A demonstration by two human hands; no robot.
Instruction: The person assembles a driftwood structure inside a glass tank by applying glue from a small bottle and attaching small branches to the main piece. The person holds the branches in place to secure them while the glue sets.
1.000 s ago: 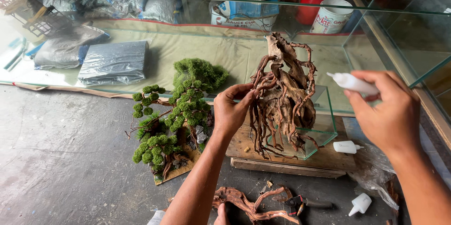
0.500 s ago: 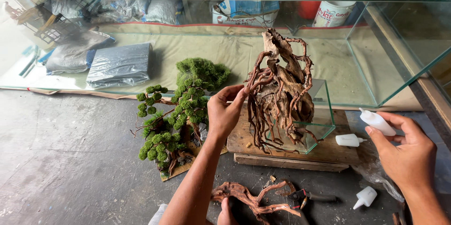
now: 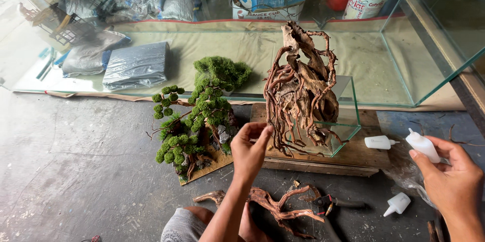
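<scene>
Left hand (image 3: 248,150), fingers pinched on thin roots of upright driftwood piece (image 3: 302,88) w/ small glass box (image 3: 339,121) on wooden board (image 3: 353,153). Right hand (image 3: 451,179), fingers gripping white glue bottle (image 3: 423,146), well right of driftwood.

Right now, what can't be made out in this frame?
Head view only:
- Right hand: wrist cut by the frame edge; its palm hides most of the white bottle.
- Left hand: fingertips blur against the driftwood roots; contact unclear.
- Loose root piece: partly behind the left forearm.
</scene>
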